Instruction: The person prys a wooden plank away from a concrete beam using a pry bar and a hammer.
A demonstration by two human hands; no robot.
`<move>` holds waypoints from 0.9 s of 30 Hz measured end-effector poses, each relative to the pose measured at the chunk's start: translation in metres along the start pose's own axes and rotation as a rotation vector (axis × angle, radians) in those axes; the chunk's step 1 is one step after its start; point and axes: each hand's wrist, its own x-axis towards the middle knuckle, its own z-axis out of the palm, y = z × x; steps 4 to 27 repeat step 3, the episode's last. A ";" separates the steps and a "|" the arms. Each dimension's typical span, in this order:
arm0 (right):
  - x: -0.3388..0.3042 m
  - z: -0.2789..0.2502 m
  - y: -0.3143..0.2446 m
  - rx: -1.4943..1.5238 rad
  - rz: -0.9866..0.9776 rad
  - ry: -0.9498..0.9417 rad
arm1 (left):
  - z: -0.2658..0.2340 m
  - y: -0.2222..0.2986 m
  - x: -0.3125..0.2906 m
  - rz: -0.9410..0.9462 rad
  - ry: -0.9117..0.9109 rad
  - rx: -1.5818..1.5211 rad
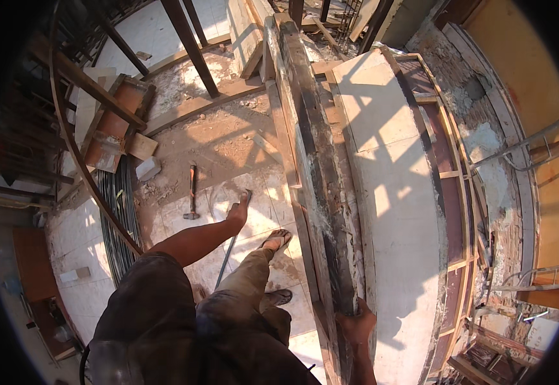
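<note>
My left hand [238, 210] is closed around a thin metal bar [228, 251], held out over the tiled floor. The bar slants down from the fist toward my legs, and a short dark end shows above the fingers. At my right, my right hand [358, 323] grips the top edge of a long, rough wooden beam [318, 160] crusted with pale cement. Its fingers curl over the side, partly hidden. A hammer [193, 192] with a dark and orange handle lies on the floor, left of my left hand, touched by neither hand.
Right of the beam runs a long pale panel [382, 192] beside a wooden frame [456, 186]. Thin dark rods [118, 218] lie bundled at left, near a wooden trough [118, 119]. Dark posts [189, 45] stand ahead. Dirt and rubble cover part of the floor; my sandalled feet are below.
</note>
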 end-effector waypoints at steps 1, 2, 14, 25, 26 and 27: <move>-0.021 -0.020 0.000 0.009 0.018 -0.030 | 0.015 -0.020 0.007 -0.087 0.041 -0.094; -0.035 -0.035 0.006 0.013 0.034 -0.043 | 0.040 -0.026 0.008 -0.166 0.068 -0.191; -0.054 -0.042 0.035 0.217 -0.041 0.039 | 0.072 -0.024 0.003 -0.155 0.021 -0.223; -0.054 -0.042 0.035 0.217 -0.041 0.039 | 0.072 -0.024 0.003 -0.155 0.021 -0.223; -0.054 -0.042 0.035 0.217 -0.041 0.039 | 0.072 -0.024 0.003 -0.155 0.021 -0.223; -0.054 -0.042 0.035 0.217 -0.041 0.039 | 0.072 -0.024 0.003 -0.155 0.021 -0.223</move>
